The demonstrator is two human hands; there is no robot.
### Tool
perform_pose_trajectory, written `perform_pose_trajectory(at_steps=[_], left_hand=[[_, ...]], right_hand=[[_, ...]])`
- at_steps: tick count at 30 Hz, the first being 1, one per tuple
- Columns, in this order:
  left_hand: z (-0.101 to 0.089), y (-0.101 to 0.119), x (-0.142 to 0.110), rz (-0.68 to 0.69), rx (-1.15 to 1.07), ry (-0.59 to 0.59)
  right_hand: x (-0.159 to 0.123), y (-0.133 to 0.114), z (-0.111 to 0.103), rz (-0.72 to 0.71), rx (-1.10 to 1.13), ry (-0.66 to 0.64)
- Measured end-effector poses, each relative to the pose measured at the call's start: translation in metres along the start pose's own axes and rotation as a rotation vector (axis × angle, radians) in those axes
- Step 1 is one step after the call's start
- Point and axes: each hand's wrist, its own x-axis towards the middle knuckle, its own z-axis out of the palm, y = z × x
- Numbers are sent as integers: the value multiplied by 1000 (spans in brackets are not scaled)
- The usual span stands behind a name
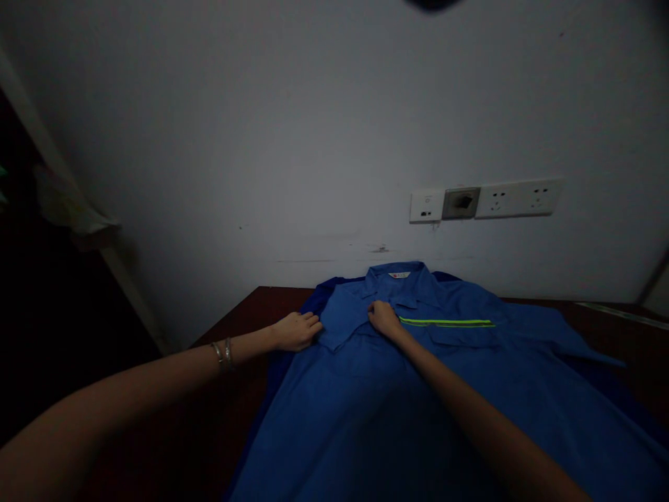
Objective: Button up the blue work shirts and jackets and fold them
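A light-blue work shirt (324, 418) with a collar, a white neck label and a yellow-green stripe lies spread front side up on a dark red table. Its left-hand sleeve (342, 317) is folded inward over the chest. At the outer edge of that fold, my left hand (297, 331) has its fingers curled down on the cloth. My right hand (384, 319) is closed on the shirt near the sleeve's inner end, just left of the stripe; its fingertips are hidden. Darker blue cloth (308, 303) shows beneath the shirt along both sides.
The dark red table (272, 298) stands against a grey-white wall (235, 139). A row of sockets and switches (486, 202) is set in the wall above the shirt. A thin pale strip (621, 314) lies along the table's back right. Dark space is at the left, with a pale crumpled item (73, 206).
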Motion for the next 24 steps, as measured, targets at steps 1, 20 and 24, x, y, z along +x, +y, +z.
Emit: perform_pose_trajectory(at_steps=[1, 20, 24], left_hand=[[-2, 3, 1, 56, -9, 19], [-4, 35, 8, 140, -199, 42], [-4, 35, 7, 39, -564, 20]], right_hand=[[-1, -1, -1, -10, -33, 4], [-21, -6, -8, -80, -349, 4], [-24, -6, -10, -83, -369, 5]])
